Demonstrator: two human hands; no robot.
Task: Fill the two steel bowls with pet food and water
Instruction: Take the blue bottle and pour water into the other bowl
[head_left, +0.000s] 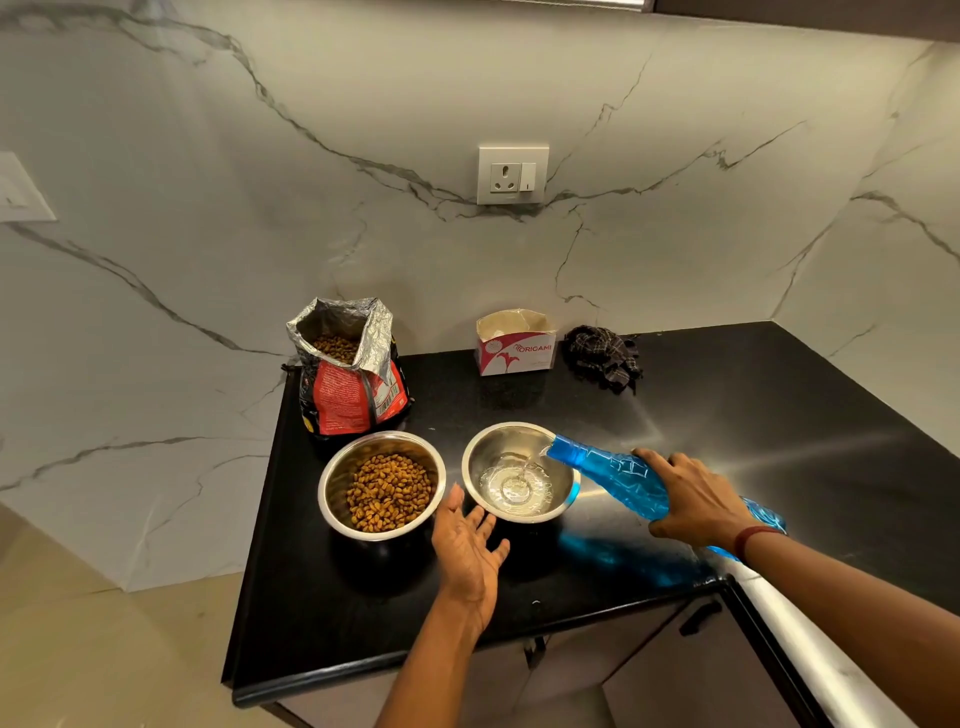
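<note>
Two steel bowls stand side by side on the black counter (753, 415). The left bowl (337, 478) holds brown kibble. The right bowl (483, 452) has a shallow pool of water in it. My right hand (693, 499) grips a blue plastic bottle (608, 473), tilted with its mouth over the right bowl's rim, and a thin stream of water runs out. My left hand (467, 545) hovers flat with fingers spread, just in front of the gap between the bowls, holding nothing. An open red pet food bag (348, 384) stands behind the left bowl.
A small open white-and-pink carton (514, 345) and a crumpled dark checked cloth (602, 356) sit at the back by the marble wall. A wall socket (511, 174) is above them. The counter's left edge drops to the floor just left of the bag.
</note>
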